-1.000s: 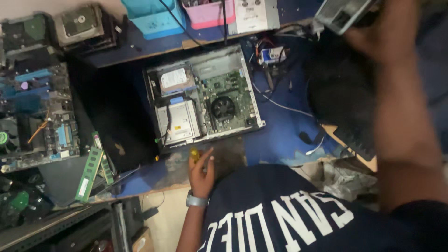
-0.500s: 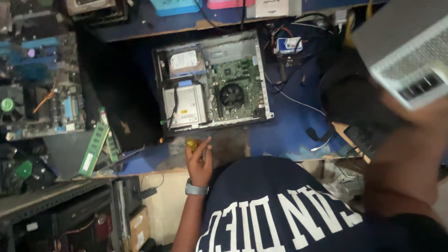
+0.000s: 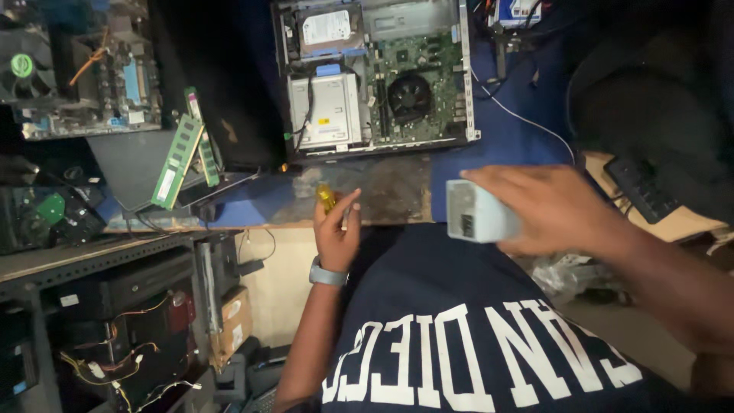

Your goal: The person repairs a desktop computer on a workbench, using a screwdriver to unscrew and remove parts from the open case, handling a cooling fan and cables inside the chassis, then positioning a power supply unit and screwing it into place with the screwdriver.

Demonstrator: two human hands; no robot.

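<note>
My left hand (image 3: pixel 336 229), with a grey watch on the wrist, is closed around a small yellow-handled screwdriver (image 3: pixel 326 197) at the worn front edge of the desk. My right hand (image 3: pixel 550 210) grips a grey metal box with a vented end (image 3: pixel 478 213), which looks like a computer power supply, and holds it just above my dark blue shirt. Beyond both hands an open desktop computer case (image 3: pixel 375 76) lies flat on the blue desk, showing a hard drive (image 3: pixel 327 29), a silver drive cage, a green board and a black fan (image 3: pixel 411 95).
Two green memory sticks (image 3: pixel 177 160) lean on a dark panel at the left, next to a bare motherboard (image 3: pixel 92 84). A black bag (image 3: pixel 650 99) and a keyboard (image 3: pixel 642 191) sit at the right. Shelves with cables and boxes (image 3: pixel 115 306) stand under the desk on the left.
My right hand has brought the grey box down from the upper right to just in front of my chest. The left hand has stayed at the desk edge with the screwdriver.
</note>
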